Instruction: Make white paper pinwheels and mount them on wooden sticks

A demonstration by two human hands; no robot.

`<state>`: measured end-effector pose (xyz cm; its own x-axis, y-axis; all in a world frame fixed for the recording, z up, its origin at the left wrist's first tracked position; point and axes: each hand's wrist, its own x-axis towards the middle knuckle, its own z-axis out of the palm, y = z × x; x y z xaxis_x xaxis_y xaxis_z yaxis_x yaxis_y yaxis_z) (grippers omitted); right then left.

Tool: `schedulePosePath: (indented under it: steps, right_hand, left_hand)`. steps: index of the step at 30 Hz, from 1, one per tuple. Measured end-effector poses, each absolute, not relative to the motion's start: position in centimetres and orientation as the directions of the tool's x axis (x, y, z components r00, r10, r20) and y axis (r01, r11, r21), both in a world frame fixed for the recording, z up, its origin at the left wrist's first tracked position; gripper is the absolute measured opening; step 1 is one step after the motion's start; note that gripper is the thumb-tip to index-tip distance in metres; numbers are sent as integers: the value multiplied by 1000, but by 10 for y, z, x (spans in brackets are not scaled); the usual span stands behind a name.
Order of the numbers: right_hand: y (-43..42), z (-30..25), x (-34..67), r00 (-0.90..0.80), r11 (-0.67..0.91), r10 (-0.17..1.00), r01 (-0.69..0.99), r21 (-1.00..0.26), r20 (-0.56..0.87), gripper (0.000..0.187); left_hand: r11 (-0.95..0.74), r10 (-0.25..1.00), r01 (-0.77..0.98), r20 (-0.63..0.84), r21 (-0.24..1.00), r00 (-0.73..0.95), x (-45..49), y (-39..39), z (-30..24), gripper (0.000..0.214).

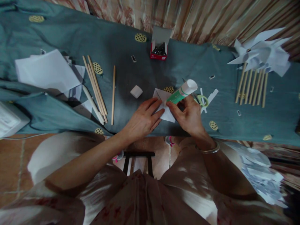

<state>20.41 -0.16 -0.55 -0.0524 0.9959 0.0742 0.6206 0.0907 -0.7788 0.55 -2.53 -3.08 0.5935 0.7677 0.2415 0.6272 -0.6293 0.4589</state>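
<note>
My right hand (190, 115) is closed around a green and white glue stick (181, 93), tilted with its lower end at a small folded white paper (168, 114). Where the glue meets the paper is partly hidden by my fingers. My left hand (143, 118) rests on the left side of that paper with its fingers stretched out and apart. Left of the paper lies the white glue cap (136, 91). Just right of my right hand are scissors with light green handles (202, 100), among white paper strips (213, 96).
An open red box (158, 57) of small dark items stands at the back. Wooden sticks (113, 95) and stacked white paper (47, 70) lie on the left. Several paper pinwheels (260, 56) on sticks are at the right. A white object (11, 120) sits at the left edge.
</note>
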Motion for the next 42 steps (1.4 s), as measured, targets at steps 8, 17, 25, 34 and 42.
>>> schedulePosePath:
  steps: [8, 17, 25, 34, 42]
  right_hand:
    - [-2, -7, 204, -66, 91, 996, 601, -794, 64, 33]
    - [-3, -7, 204, -73, 98, 995, 631, -770, 67, 33]
    - [-4, -1, 202, -140, 159, 987, 720, -676, 82, 21]
    - [-2, 0, 202, -148, 146, 987, 688, -711, 59, 20]
    - [-2, 1, 200, -168, 178, 983, 728, -662, 80, 20]
  left_hand:
    - [-618, 773, 620, 228, 484, 592, 5, -25, -29, 34]
    - [-613, 774, 608, 229, 505, 590, 5, -25, -30, 34]
    - [-614, 777, 620, 235, 488, 585, 6, -25, -30, 33]
    - [-620, 771, 622, 224, 479, 596, 6, -26, -30, 34]
    - [-622, 768, 624, 216, 472, 603, 4, -24, -36, 39]
